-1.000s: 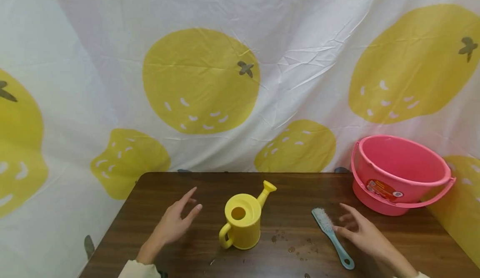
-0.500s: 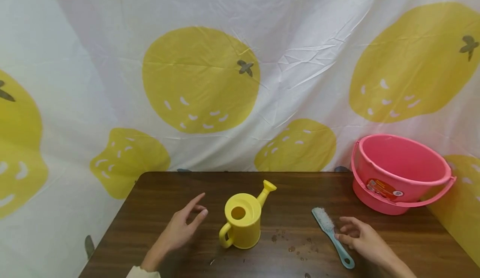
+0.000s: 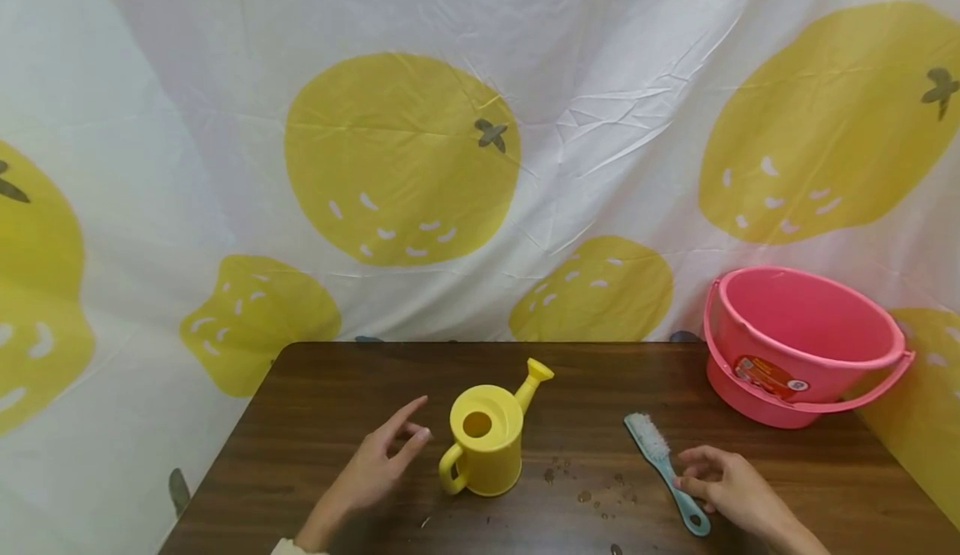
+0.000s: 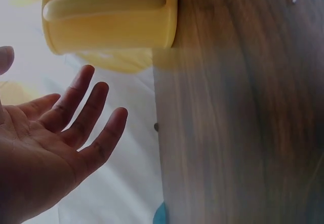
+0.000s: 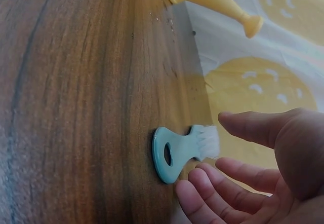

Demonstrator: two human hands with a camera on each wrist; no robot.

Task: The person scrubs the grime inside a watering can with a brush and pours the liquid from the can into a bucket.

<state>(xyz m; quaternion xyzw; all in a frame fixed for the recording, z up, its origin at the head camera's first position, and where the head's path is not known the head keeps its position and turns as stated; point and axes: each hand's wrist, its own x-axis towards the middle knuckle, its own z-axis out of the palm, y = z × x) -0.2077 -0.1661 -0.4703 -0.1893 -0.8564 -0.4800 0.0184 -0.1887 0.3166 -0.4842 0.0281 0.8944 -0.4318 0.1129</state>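
Observation:
A yellow watering can stands upright on the table, its handle at the lower left and its spout toward the back right. To the left of it is my left hand, fingers spread and apart from the can; the left wrist view shows the palm bare. A blue-green brush lies bristles up on the right half of the table. My right hand hovers just right of the brush's handle, thumb and fingers parted. In the right wrist view the brush handle lies beyond the fingertips, with nothing gripped.
A pink bucket with its carrying handle lowered stands at the table's back right corner. Water drops spot the wood between can and brush. Behind the brown table hangs a white cloth with yellow fruit prints.
My left hand has moved right, closer to the watering can. The right hand has shifted down along the brush toward its handle, fingers curling a little more. Can, brush and bucket stay put.

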